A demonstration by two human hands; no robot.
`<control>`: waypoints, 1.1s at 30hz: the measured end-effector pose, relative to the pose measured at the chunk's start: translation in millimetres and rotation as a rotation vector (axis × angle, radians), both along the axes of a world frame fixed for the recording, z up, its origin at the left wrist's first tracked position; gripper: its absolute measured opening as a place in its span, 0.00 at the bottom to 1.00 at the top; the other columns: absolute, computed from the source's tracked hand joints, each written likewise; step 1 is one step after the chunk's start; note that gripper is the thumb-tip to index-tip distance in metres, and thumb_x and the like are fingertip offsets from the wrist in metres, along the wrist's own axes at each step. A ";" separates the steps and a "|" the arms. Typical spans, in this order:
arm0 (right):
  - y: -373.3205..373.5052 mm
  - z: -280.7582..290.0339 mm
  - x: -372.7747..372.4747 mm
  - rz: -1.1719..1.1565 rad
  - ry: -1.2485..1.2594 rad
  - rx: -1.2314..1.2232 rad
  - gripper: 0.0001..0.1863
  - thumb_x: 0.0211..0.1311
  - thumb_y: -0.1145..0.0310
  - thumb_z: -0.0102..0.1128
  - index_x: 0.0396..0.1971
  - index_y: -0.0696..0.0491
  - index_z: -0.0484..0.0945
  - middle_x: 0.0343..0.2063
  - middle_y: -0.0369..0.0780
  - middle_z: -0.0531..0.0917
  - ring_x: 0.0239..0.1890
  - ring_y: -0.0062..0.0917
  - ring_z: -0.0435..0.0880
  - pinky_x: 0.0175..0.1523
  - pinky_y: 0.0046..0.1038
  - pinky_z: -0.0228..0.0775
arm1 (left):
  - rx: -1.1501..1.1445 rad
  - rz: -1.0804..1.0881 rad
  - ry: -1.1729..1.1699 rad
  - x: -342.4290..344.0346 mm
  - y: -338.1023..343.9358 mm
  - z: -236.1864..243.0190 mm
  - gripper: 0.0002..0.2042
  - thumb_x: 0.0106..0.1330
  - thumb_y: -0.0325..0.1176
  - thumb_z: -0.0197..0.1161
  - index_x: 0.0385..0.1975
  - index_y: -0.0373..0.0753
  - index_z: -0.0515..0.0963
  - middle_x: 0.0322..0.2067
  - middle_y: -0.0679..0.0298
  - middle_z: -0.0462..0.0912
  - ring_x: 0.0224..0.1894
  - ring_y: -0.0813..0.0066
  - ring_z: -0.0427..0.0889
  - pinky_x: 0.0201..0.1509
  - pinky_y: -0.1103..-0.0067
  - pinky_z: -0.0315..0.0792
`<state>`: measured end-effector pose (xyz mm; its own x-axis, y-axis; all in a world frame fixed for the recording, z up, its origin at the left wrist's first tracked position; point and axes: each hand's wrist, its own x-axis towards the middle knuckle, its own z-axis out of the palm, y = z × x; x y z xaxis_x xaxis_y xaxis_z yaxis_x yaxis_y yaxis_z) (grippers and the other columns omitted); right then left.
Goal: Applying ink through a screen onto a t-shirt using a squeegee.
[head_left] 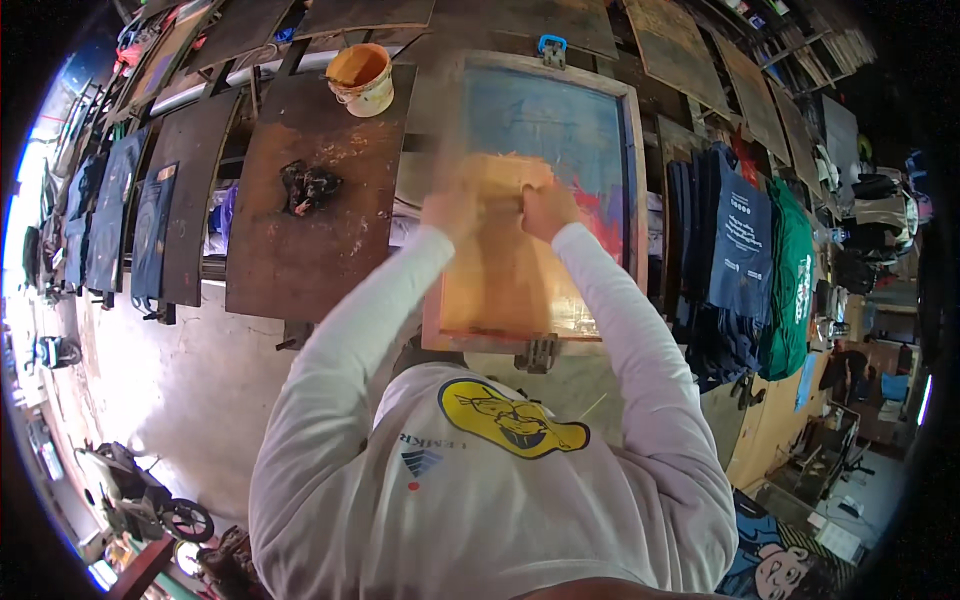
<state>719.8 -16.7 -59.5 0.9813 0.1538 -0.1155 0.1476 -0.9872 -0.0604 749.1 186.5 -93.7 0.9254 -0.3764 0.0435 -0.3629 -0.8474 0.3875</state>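
Observation:
A framed printing screen [630, 150] lies in front of me, with blue, red and violet patches at its top and right and a broad spread of orange ink [490, 295] over its lower part. My right hand [548, 212] is closed on a dark bar, apparently a squeegee [508, 205], across the middle of the screen. My left hand [447, 215] is at the other end of that bar, smeared by motion, so its fingers cannot be made out. A metal clamp [540, 352] sits at the screen's near edge, another [552, 55] at the far edge.
Left stands a dark board [270, 250] bearing an orange-stained bucket [360, 90] and a black crumpled rag [308, 188]. Dark blue shirts [730, 240] and green ones [790, 280] hang over boards at right. More boards line left and back. A motorbike [140, 500] stands lower left.

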 end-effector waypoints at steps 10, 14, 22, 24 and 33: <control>-18.1 23.9 -38.4 0.124 0.163 0.021 0.07 0.47 0.67 0.62 0.26 0.52 0.82 0.26 0.48 0.84 0.31 0.45 0.85 0.37 0.44 0.77 | 0.124 -0.267 0.196 -47.2 1.1 28.8 0.20 0.57 0.41 0.66 0.46 0.38 0.73 0.42 0.51 0.82 0.41 0.52 0.84 0.41 0.61 0.78; -25.4 26.8 30.3 -0.018 0.061 -0.017 0.09 0.48 0.66 0.61 0.28 0.53 0.83 0.30 0.50 0.85 0.34 0.46 0.86 0.40 0.45 0.78 | 0.026 -0.265 -0.067 49.7 -19.7 35.1 0.20 0.59 0.44 0.64 0.47 0.41 0.73 0.41 0.54 0.83 0.42 0.51 0.83 0.43 0.59 0.76; -19.9 3.5 19.0 -0.192 -0.048 0.018 0.11 0.53 0.62 0.60 0.28 0.54 0.83 0.32 0.50 0.86 0.34 0.46 0.86 0.40 0.43 0.79 | 0.114 -0.278 -0.011 57.9 -23.7 1.5 0.23 0.56 0.46 0.67 0.49 0.43 0.74 0.40 0.54 0.84 0.41 0.49 0.83 0.44 0.60 0.77; -12.9 -3.2 -22.4 -0.211 -0.045 0.051 0.11 0.54 0.61 0.59 0.28 0.54 0.81 0.29 0.49 0.85 0.32 0.45 0.86 0.38 0.44 0.78 | -0.039 -0.170 -0.027 10.7 -14.2 -5.6 0.23 0.55 0.46 0.67 0.48 0.43 0.74 0.42 0.54 0.82 0.39 0.50 0.84 0.43 0.59 0.78; -16.5 10.5 -96.9 -0.083 0.106 0.091 0.10 0.45 0.62 0.63 0.25 0.52 0.81 0.21 0.49 0.83 0.28 0.43 0.85 0.37 0.43 0.77 | 0.092 -0.333 0.158 -86.7 4.0 22.0 0.23 0.56 0.48 0.65 0.49 0.41 0.75 0.39 0.54 0.82 0.37 0.52 0.84 0.38 0.59 0.78</control>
